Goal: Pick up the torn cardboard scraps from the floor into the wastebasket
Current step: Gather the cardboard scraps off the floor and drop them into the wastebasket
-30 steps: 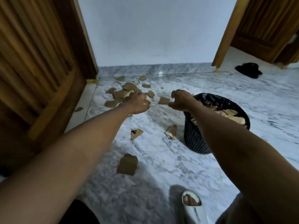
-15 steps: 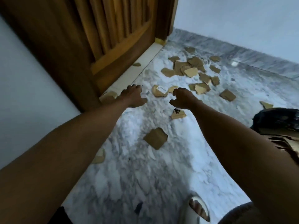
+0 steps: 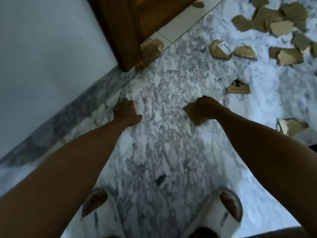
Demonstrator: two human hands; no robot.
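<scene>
The right hand hides most of a cardboard scrap.

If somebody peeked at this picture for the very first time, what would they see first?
Probably the two bare arms reaching down over the marble floor, with the right hand gripping a brown cardboard scrap in the middle. Next, the heap of torn cardboard pieces scattered at the top right. At the bottom, two feet in white slippers poke in.
</scene>
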